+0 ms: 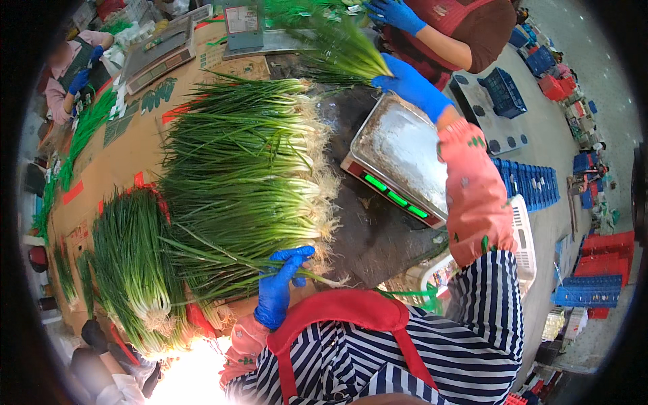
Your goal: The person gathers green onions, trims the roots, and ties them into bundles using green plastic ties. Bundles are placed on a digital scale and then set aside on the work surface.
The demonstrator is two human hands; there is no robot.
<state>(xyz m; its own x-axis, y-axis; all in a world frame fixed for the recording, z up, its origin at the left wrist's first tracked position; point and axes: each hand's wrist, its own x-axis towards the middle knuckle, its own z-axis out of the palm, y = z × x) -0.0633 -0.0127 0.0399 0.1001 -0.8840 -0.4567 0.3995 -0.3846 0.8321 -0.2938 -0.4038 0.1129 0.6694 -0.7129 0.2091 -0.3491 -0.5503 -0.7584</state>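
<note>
My right hand [412, 83], in a blue glove, grips a bunch of scallions [357, 50] by the white ends, above the far corner of a digital scale. Its leaves are blurred and point away to the upper left. Closer to my body, my gloved left hand [281, 288] pinches a few loose scallion stalks [228, 250]. A broad row of scallions [243, 167] lies beyond that hand, roots towards the scale. The scale's metal pan [400, 142] carries dirt and no produce, and its green display [396, 198] is lit; I cannot read the digits.
More scallion bundles [136, 263] lie to the left on the cardboard-covered table [147, 124]. Across from me stands a co-worker in a red apron [455, 25]; other workers are at the left. A second scale [162, 50] sits at the far left, and a white basket [524, 238] beside my right arm.
</note>
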